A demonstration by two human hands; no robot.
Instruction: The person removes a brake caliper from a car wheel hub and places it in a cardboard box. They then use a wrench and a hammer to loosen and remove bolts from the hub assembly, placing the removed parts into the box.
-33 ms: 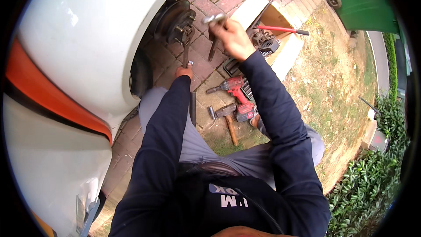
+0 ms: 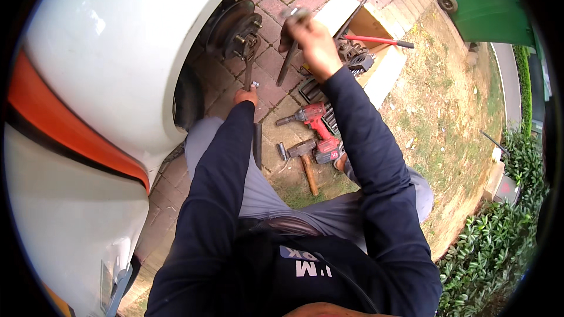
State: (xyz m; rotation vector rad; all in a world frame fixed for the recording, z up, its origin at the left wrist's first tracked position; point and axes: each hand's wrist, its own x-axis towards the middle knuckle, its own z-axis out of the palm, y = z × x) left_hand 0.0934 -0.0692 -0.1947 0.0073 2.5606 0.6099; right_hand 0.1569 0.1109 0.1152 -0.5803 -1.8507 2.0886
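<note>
My left hand (image 2: 246,95) is closed round the lower end of a long metal wrench (image 2: 248,71). The wrench's far end meets the wheel hub (image 2: 232,30), where bare studs stick out under the white vehicle's arch. Up and to the right of the hub, my right hand (image 2: 320,50) is raised with its fingers curled. A blurred metallic piece (image 2: 296,14) shows at those fingers; its kind cannot be made out. Just below that hand is a dark flat bar (image 2: 286,66); whether the hand holds it is unclear.
A red impact wrench (image 2: 316,122) and a wooden-handled hammer (image 2: 307,161) lie before my knees. Beyond them stands a wooden box (image 2: 385,76) of tools with a red-handled bar (image 2: 379,39) across it. The white vehicle body (image 2: 111,53) fills the left side; a green wheeled bin (image 2: 493,9) stands far right.
My right hand has shifted slightly, and the metallic piece at its fingers has tipped and moved to the right. More of the dark bar shows below. My left hand keeps its place on the wrench.
</note>
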